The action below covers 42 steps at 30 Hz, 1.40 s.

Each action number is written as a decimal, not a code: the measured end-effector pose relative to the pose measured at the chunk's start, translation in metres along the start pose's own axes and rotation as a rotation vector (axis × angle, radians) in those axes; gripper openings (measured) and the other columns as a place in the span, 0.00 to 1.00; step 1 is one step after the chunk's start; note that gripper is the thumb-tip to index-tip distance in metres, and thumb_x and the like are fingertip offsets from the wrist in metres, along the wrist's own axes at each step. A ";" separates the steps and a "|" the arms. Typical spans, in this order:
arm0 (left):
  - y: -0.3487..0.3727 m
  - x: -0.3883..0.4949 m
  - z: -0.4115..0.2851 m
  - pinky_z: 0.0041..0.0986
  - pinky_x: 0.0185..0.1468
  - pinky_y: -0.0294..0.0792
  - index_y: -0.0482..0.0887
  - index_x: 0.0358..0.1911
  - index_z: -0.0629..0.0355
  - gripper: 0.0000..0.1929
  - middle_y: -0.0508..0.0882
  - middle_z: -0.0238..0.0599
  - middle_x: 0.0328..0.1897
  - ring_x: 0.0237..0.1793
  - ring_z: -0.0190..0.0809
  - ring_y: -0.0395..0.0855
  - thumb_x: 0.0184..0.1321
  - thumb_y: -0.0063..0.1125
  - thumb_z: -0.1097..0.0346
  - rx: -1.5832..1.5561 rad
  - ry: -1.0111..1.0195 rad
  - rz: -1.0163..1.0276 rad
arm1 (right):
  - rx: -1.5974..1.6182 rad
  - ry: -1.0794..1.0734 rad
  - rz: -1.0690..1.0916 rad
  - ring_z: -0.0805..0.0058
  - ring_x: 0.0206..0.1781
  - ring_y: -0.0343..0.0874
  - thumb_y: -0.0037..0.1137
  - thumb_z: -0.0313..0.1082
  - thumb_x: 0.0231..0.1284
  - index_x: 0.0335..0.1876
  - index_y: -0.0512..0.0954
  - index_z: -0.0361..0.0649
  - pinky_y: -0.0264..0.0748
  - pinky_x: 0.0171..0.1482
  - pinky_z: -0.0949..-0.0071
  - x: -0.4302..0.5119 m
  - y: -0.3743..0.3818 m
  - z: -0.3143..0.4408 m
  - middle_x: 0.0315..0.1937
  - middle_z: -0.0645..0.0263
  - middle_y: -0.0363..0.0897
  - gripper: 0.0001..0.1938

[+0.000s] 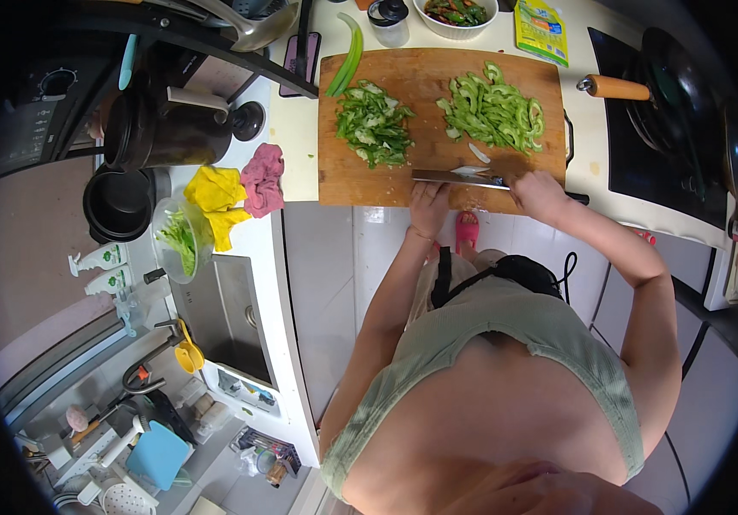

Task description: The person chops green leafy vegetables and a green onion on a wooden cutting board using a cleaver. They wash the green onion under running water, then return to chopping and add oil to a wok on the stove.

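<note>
My right hand (539,192) grips a kitchen knife (452,178) near the front edge of a wooden cutting board (420,116). The blade points left, and the dark handle end sticks out past my fist. My left hand (429,205) is at the front edge, its fingertips against or just behind the blade near its tip; whether something is under them is hidden. White slices (472,170) lie along the blade, with another pale sliver (479,153) behind. Sliced light-green vegetable, probably bitter melon (494,109), is heaped at the right. Chopped green pepper (374,125) is piled at the left.
A green onion stalk (347,55) overhangs the board's back left corner. Behind stand a lidded jar (389,26), a white bowl (456,31) of food and a yellow packet (541,31). A wok (671,96) sits on the cooktop at right; a sink (221,309) is at left.
</note>
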<state>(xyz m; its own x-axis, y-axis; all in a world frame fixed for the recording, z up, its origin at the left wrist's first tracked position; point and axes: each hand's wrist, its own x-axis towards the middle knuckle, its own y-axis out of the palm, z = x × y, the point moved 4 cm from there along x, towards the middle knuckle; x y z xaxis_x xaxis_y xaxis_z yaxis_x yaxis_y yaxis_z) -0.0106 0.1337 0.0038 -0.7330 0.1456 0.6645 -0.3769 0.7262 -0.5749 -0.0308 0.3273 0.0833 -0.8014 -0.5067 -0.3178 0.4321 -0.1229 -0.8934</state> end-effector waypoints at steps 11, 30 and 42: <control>0.004 -0.016 0.008 0.36 0.45 0.70 0.82 0.28 0.59 0.08 0.80 0.37 0.40 0.42 0.49 0.78 0.40 0.59 0.76 0.007 0.044 0.040 | -0.186 0.022 -0.054 0.57 0.24 0.78 0.45 0.24 0.45 0.31 0.71 0.34 0.75 0.26 0.65 -0.024 0.007 0.006 0.21 0.51 0.75 0.06; -0.001 -0.005 0.002 0.31 0.37 0.71 0.80 0.29 0.59 0.08 0.78 0.34 0.38 0.37 0.41 0.77 0.42 0.62 0.76 -0.055 0.073 0.039 | 0.027 0.145 0.117 0.52 0.30 0.77 0.48 0.28 0.48 0.27 0.76 0.38 0.73 0.36 0.58 0.000 0.006 -0.001 0.23 0.49 0.76 0.05; -0.024 -0.005 0.010 0.29 0.35 0.72 0.81 0.28 0.60 0.06 0.79 0.35 0.35 0.33 0.41 0.78 0.44 0.61 0.76 -0.072 -0.039 0.007 | 0.020 0.044 0.017 0.52 0.28 0.78 0.51 0.28 0.44 0.22 0.77 0.38 0.74 0.32 0.58 0.025 0.022 0.014 0.23 0.50 0.77 0.04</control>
<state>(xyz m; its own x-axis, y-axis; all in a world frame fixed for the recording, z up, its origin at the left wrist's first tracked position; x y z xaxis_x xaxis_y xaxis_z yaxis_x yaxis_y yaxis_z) -0.0033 0.1090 0.0095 -0.7574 0.1256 0.6407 -0.3314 0.7717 -0.5429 -0.0354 0.3002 0.0602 -0.8109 -0.4712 -0.3470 0.4537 -0.1318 -0.8814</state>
